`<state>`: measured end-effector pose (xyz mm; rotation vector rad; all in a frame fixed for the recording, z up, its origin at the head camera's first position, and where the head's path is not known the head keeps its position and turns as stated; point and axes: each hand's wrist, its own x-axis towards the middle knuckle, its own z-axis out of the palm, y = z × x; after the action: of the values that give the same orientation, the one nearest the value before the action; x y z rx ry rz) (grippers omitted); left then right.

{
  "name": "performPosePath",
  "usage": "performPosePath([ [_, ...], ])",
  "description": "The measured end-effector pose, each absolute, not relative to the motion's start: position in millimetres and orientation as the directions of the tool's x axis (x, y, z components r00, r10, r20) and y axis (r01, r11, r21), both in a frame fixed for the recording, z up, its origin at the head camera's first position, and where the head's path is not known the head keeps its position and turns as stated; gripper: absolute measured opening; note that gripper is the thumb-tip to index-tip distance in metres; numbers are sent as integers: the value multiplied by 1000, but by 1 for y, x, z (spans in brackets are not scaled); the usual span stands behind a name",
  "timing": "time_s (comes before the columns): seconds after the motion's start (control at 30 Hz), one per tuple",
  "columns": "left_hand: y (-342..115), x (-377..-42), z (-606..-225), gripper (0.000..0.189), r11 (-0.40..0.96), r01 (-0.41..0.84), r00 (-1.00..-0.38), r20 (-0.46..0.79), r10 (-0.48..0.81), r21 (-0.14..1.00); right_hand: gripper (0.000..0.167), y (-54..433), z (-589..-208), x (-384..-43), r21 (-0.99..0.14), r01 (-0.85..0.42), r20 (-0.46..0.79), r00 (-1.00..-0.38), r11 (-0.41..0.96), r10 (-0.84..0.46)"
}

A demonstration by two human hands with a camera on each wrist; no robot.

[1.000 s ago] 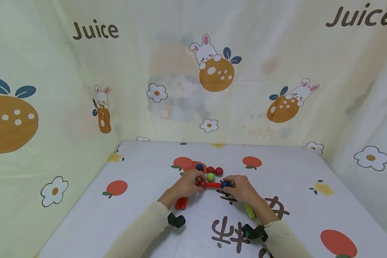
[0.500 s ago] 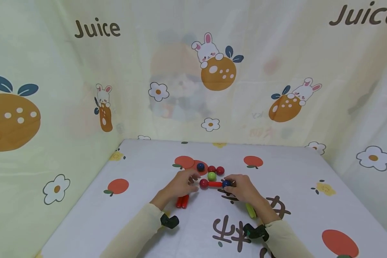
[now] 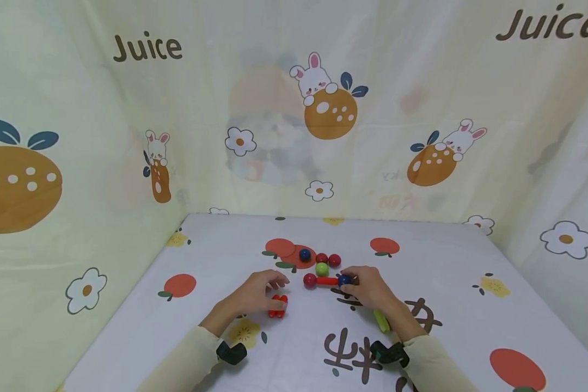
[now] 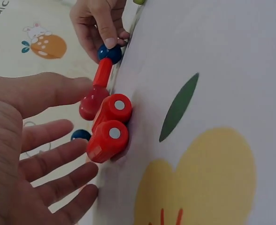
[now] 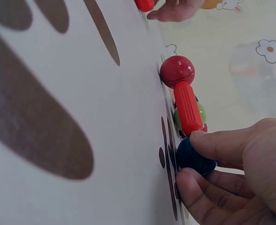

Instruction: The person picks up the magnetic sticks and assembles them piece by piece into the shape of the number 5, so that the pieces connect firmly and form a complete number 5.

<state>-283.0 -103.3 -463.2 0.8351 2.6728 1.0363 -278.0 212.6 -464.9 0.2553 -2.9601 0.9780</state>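
My right hand pinches a dark blue ball between thumb and fingers. A red rod joins that ball to a red ball at its other end, in one line. My left hand has its fingers spread and relaxed, holding nothing. Beside its fingertips two short red rods lie side by side, silver discs showing on their ends. In the head view the left thumb overlaps these rods.
Behind the joined piece are a green ball, two red balls and another blue ball. A yellow-green rod lies by the right wrist. A printed cloth covers the table; a patterned curtain hangs behind.
My left hand has let go of the red ball and moved left and nearer, over to the two red rods. The right hand still holds the blue ball in the same place.
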Motion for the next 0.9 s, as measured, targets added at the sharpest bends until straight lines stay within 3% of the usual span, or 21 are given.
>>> performPosePath([
  [0.3, -108, -275, -463, 58, 632, 496, -779, -16, 626, 595, 39, 212, -466, -277, -586, -148, 60, -988, 797, -140],
  [0.9, -98, -275, -460, 49, 671, 457, -813, -31, 581, 584, 39, 214, -466, -279, -600, -142, 49, -989, 788, -141],
])
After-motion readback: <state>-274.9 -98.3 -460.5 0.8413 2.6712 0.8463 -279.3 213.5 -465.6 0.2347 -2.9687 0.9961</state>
